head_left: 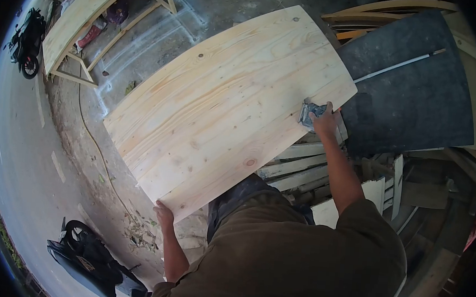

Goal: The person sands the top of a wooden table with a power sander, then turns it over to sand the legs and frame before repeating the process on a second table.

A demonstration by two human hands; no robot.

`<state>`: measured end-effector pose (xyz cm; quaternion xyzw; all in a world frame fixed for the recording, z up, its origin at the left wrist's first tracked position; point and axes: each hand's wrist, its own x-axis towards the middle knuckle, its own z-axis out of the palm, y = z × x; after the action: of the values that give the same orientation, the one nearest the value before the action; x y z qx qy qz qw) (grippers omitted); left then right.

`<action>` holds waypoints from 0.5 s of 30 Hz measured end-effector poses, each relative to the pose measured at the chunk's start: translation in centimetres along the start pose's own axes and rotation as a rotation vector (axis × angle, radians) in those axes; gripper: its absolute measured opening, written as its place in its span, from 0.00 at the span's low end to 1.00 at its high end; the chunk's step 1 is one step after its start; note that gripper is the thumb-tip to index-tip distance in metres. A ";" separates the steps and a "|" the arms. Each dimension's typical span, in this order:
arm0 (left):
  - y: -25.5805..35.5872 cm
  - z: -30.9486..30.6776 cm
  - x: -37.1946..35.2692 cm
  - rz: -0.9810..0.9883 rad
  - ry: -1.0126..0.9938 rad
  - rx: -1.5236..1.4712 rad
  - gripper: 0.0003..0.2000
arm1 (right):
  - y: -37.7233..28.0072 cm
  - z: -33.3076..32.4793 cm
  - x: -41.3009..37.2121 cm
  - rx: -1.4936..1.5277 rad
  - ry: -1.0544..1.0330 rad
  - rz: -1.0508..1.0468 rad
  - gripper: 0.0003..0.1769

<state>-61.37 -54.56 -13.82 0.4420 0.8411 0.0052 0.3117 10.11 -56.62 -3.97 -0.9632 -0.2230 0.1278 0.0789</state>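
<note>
A wide pale wooden board [213, 108] with curved long edges and several knots lies in front of me. My right hand [323, 122] is closed around a small dark grey hand sander [308, 112]. The sander rests on the board near its right end, and its exact make is partly covered by my fingers. At the board's near left corner, my left hand [163, 214] grips the edge, thumb on top. The fingers under that corner are hidden.
Another wooden tabletop on a frame [92, 17] stands at upper left. A dark panel [413, 89] bearing a thin pale rod [398, 66] lies to the right. Stacked wooden slats [297, 164] sit under the board's near side. A parked motorbike [89, 259] stands at lower left beside the road.
</note>
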 end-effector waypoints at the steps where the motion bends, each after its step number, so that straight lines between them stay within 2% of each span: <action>1: -0.2 0.9 0.5 -0.008 0.027 -0.025 0.40 | 0.7 0.7 0.0 0.008 0.002 -0.016 0.56; 4: 0.1 1.0 0.8 -0.111 -0.032 -0.021 0.43 | -0.6 -0.9 -3.1 0.005 -0.055 -0.015 0.56; 7: 4.6 2.7 -2.7 -0.013 0.340 0.530 0.45 | -1.6 -0.4 -3.2 0.012 -0.060 -0.009 0.56; 9: 4.7 9.2 -2.6 0.196 0.380 0.388 0.47 | -0.5 -0.7 -2.2 0.018 -0.030 0.024 0.56; 10: 6.6 12.7 -4.3 0.223 0.352 0.399 0.48 | 0.9 -0.9 -1.4 0.042 -0.021 0.071 0.56; 11: 10.7 14.0 -8.0 0.246 0.229 0.444 0.48 | 2.1 -1.0 0.1 0.067 -0.009 0.113 0.56; 12: 12.0 17.4 -9.6 0.425 0.333 0.437 0.49 | 2.5 -1.8 1.2 0.070 0.005 0.158 0.56; 14: 18.2 20.5 -14.5 0.622 0.271 0.443 0.49 | 4.2 -3.0 4.1 0.060 0.049 0.199 0.56; 15: 21.7 20.8 -16.9 0.678 0.151 0.475 0.49 | 5.6 -2.9 6.0 0.045 0.074 0.193 0.56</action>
<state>-27.31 -59.53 -15.69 0.7517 0.6463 -0.0544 0.1194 18.41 -59.15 -3.65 -0.9822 -0.1234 0.1041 0.0958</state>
